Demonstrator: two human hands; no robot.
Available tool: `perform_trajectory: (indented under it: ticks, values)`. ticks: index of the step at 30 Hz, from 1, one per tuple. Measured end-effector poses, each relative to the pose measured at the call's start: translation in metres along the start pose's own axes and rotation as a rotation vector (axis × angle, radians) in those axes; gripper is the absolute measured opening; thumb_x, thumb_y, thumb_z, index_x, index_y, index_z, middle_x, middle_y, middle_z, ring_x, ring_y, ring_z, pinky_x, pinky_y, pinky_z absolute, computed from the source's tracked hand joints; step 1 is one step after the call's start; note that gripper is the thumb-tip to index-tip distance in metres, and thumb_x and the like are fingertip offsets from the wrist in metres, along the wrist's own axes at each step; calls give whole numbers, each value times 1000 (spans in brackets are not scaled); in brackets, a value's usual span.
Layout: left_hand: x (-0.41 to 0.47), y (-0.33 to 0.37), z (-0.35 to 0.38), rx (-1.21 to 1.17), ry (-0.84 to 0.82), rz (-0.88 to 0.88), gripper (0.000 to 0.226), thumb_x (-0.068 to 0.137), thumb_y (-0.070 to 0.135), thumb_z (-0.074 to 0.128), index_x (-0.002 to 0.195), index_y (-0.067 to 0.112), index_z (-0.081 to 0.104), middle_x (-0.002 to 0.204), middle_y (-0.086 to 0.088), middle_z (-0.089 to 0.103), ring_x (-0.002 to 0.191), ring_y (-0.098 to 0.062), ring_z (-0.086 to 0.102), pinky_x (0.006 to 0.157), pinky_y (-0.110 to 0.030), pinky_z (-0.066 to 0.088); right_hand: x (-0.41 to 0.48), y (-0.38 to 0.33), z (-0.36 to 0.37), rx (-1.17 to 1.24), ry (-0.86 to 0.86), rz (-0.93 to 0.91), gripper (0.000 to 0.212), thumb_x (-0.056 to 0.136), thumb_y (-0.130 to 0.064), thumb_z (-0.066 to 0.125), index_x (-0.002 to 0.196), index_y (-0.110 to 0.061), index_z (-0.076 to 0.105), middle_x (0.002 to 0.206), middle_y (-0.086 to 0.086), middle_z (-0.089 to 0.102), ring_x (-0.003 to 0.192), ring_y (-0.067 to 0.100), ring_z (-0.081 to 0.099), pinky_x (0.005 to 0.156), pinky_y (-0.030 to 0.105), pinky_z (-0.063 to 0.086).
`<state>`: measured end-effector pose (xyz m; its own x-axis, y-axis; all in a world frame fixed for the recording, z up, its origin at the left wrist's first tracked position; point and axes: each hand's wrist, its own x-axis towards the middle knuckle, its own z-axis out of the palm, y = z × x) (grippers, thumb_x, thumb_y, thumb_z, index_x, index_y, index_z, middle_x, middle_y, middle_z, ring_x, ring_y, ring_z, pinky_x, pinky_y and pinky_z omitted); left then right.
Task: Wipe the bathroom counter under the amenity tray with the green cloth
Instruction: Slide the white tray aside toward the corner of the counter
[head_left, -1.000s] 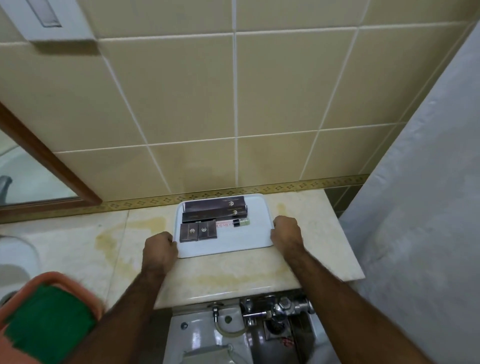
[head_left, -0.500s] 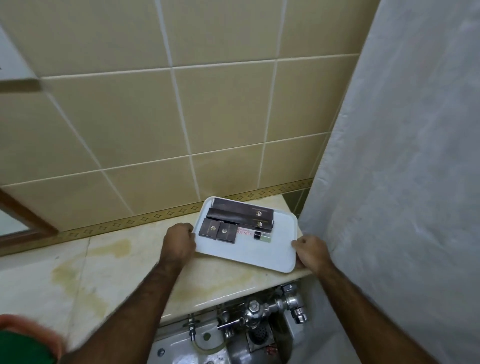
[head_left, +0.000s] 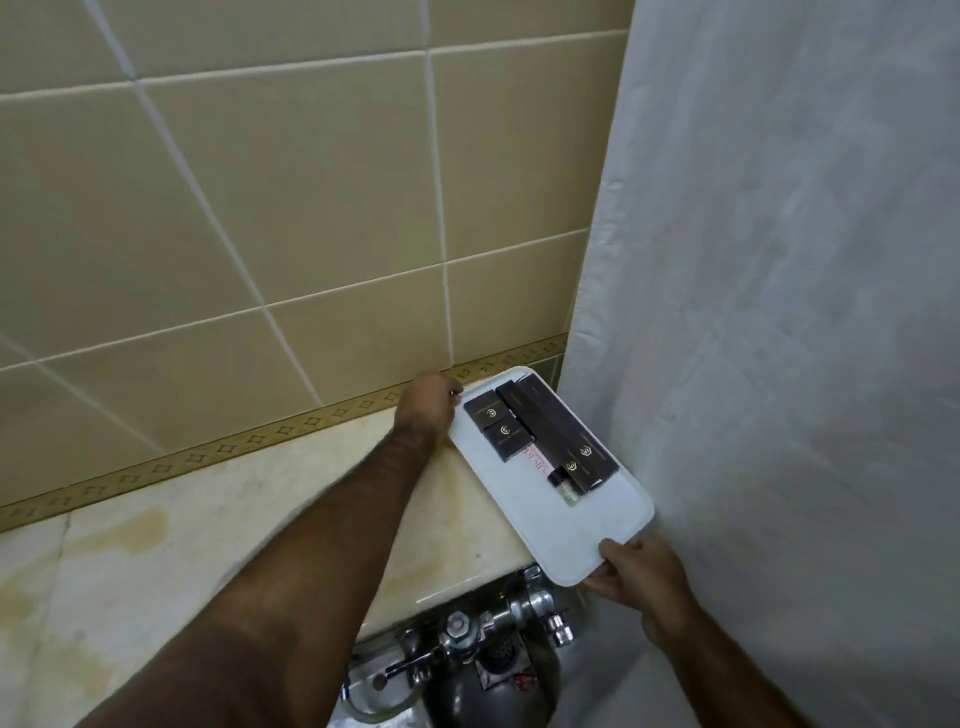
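Both hands hold the white amenity tray (head_left: 566, 525) at opposite ends. The left hand (head_left: 427, 410) reaches far forward, arm nearly straight over the marble counter (head_left: 156, 561), its fingers curled around the tray's far-left corner close to the tiled wall (head_left: 260, 208). The right hand (head_left: 636, 574) grips the tray's near corner, thumb on top of the rim and fingers tucked beneath, the forearm coming in from the lower right.

The tray sits skewed at the counter's right end, its near part jutting past the counter's front edge above the chrome flush valve (head_left: 493, 623), and its right side just beside the white shower curtain (head_left: 779, 312). On it lie two small dark boxes (head_left: 496, 423), long dark boxes (head_left: 561, 436) and a small bottle (head_left: 563, 486).

Yellowish stains mark the bare counter to the left. The green cloth is out of view.
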<state>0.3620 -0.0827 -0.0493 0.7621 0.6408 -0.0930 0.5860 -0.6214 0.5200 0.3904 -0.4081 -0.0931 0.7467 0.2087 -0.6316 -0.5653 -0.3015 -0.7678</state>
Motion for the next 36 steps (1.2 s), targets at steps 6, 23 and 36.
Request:
perform_trajectory:
  ticks: [6,23,36]
  values:
    - [17,6,19,-52,46,-65,27,96,8,63,118,6,78,123,-14,75,117,-31,68,107,-32,48,5,10,8,89,15,25,19,87,9,59,103,9,70,79,21,76,67,26,78,64,39,65]
    - [0,-12,20,54,172,-321,26,93,37,69,109,19,78,108,-6,77,102,-31,70,86,-38,55,-13,-3,36,-650,7,-118,56,94,-59,61,77,-7,73,65,6,74,57,26,72,56,36,61]
    - [-105,-61,-95,348,361,58,60,95,61,49,134,17,62,133,-4,65,125,-28,57,100,-40,46,-36,-143,133,-1412,-99,-1213,88,96,-69,43,162,-15,25,170,11,23,159,28,11,126,50,19]
